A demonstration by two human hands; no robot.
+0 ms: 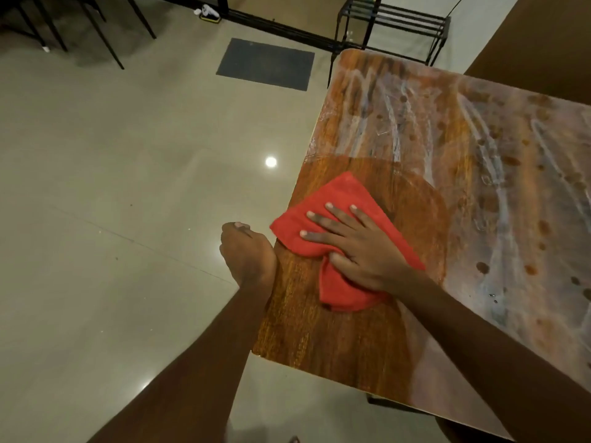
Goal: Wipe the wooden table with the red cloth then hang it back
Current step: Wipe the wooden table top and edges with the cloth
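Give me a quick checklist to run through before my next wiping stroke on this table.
1. Right hand flat on the red cloth: ok.
2. Cloth lying on the wooden table: ok.
3. Left hand steadying the table's edge: cannot tell, fingers hidden.
4. Near corner wiped clean: ok.
5. Far part free of whitish streaks: not ok.
6. Spot to hang the cloth afterwards: cannot tell.
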